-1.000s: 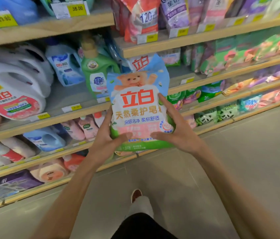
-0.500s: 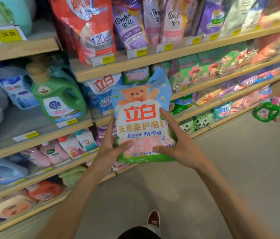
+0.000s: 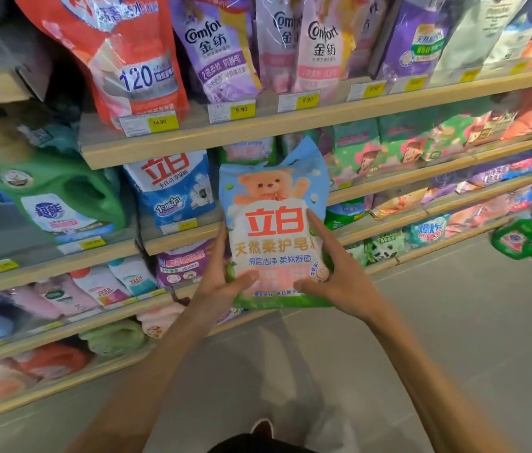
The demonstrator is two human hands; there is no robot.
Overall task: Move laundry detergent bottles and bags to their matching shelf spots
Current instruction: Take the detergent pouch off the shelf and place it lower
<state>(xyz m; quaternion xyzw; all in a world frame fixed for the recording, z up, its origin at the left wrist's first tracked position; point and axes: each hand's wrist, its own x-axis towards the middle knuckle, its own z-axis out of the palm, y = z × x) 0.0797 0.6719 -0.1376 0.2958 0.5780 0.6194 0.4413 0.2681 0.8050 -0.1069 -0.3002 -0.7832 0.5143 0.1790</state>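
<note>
Head view, sole camera, wide-angle. Worn at head height; faces forward and down. Store shelves (image 3: pixel 192 143) stand near, filling the top and left, receding rightward. Grey floor (image 3: pixel 454 322) fills the lower right. Left hand (image 3: pixel 217 284), right hand (image 3: pixel 340 282) and the held detergent bag (image 3: pixel 274 230) sit at centre.

Tiers of pale wooden shelves (image 3: pixel 340 118) ran along a shop aisle (yellow price tags (image 3: pixel 241 109) lined their front edges) above a grey tiled floor (image 3: pixel 454 338) under soft, even light.
</note>
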